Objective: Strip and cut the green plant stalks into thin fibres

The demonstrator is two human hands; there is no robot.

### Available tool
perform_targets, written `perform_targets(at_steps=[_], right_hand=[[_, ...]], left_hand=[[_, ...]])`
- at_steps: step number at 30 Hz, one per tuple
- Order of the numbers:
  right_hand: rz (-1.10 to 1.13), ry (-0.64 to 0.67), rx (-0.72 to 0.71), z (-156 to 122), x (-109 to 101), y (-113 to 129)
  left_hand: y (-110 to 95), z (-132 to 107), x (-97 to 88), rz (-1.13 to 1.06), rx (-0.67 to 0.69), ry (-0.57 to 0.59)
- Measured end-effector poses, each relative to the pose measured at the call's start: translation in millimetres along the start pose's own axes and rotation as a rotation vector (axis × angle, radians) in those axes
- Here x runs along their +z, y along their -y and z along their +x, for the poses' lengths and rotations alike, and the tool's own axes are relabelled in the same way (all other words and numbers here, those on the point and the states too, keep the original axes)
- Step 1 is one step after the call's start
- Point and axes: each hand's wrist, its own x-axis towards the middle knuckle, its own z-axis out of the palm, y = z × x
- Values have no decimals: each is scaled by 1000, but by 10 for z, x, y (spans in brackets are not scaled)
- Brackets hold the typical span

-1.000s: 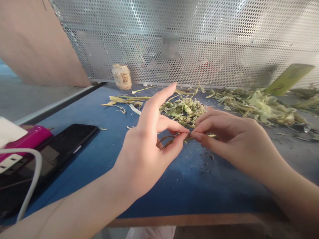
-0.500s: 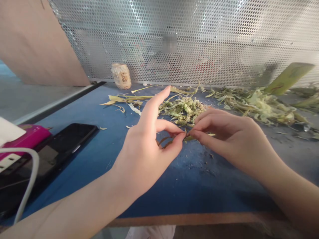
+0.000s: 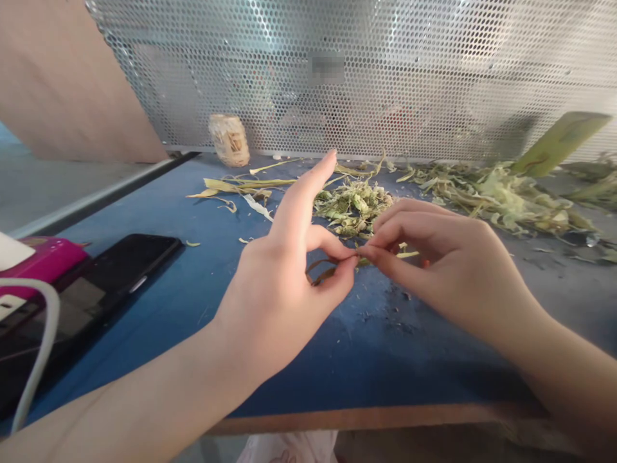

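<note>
Over the blue tabletop my left hand pinches a thin dry leaf strip between thumb and middle finger, with the index finger raised. My right hand pinches the other end of the same strip, fingertips almost touching those of the left. A brown loop of the strip curls under my left fingers. Just behind the hands lies a small heap of greenish knotted leaf pieces.
A black phone lies at the left, by a pink box and a white cable. A larger pile of leaf scraps is at the back right, loose strips and a twine roll before the perforated metal screen.
Both hands keep their pinch on the strip and have shifted slightly; the fingertips have drawn a little closer together. The view has tilted slightly.
</note>
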Motion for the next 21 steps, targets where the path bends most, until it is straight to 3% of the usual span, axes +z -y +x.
perform_targets(at_steps=[14,21], right_hand=[[-147,-50,-93,-14,48,17],[-165,-53,-71,-7,51,19]], left_hand=[[1,30,45,117,87,-14],[-18,57,24,70,-30,-18]])
